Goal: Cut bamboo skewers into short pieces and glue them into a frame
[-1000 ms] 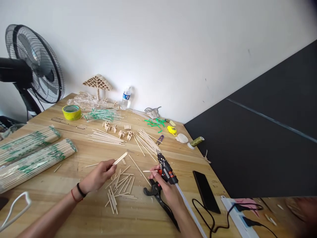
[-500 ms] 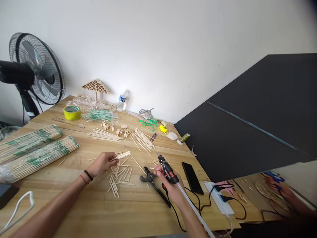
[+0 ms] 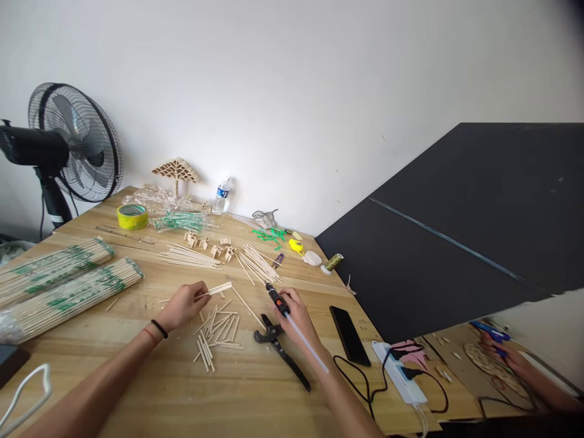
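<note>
My left hand (image 3: 185, 304) is closed on a small bundle of wooden sticks (image 3: 219, 289), whose ends point to the right. In my right hand (image 3: 295, 316) is a black hot glue gun (image 3: 276, 298), its nozzle tilted up and left, with a long clear glue stick (image 3: 306, 342) running out of its back. The nozzle is apart from the bundle. Below the bundle lies a loose pile of short cut sticks (image 3: 216, 331). Black-handled pliers (image 3: 285, 356) rest on the table just under my right hand.
Wrapped stick bundles (image 3: 77, 295) lie at left, near yellow tape (image 3: 132, 216) and a fan (image 3: 75, 143). Small stick pieces (image 3: 216, 250), long sticks (image 3: 260, 263) and a bottle (image 3: 221, 196) are farther back. A phone (image 3: 350, 336) and power strip (image 3: 399, 371) lie right. Another person's hand (image 3: 506, 353) holds a blue tool.
My right hand has moved left and up with the glue gun, bringing the nozzle closer to the bundle. My left hand still holds the sticks. The view has shifted slightly.
</note>
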Demonstrator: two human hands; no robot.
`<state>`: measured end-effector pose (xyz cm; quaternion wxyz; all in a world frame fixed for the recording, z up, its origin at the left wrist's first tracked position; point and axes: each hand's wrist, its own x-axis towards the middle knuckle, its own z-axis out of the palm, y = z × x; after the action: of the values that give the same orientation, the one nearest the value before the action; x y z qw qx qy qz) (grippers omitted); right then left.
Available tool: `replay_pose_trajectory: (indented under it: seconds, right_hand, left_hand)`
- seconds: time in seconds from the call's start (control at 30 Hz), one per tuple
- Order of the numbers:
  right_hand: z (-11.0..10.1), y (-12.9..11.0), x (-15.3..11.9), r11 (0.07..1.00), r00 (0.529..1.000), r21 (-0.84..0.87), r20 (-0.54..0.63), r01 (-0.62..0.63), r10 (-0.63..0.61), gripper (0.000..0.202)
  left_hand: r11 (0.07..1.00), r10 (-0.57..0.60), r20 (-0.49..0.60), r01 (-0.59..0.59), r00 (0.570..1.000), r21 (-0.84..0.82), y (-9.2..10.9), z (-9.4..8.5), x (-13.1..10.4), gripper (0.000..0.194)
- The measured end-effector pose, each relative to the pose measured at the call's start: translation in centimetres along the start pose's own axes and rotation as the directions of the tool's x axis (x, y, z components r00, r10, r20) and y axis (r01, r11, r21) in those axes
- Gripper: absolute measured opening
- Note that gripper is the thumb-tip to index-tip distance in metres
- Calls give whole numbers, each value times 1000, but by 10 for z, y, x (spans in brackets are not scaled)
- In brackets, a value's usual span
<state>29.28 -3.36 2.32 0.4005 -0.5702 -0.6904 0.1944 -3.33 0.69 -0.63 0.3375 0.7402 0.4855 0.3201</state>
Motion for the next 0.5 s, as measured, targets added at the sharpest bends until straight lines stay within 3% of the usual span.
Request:
replay_pose_trajectory:
  seconds: [0.13,0.27,0.5]
  right_hand:
    - [-7,18,7,984,986,102,-62,-146,152,33]
    - [-27,25,2,903,946,307,-20,-302,323,47]
    - [-47,19,-4,712,887,590,15,-381,462,52]
  left_hand:
    - [999,21,0,-21,1000,42,-2,3,0,33]
    - [997,45,12,-46,999,61,-5,9,0,28]
    - [995,56,-7,-55,998,86,-13,18,2,19]
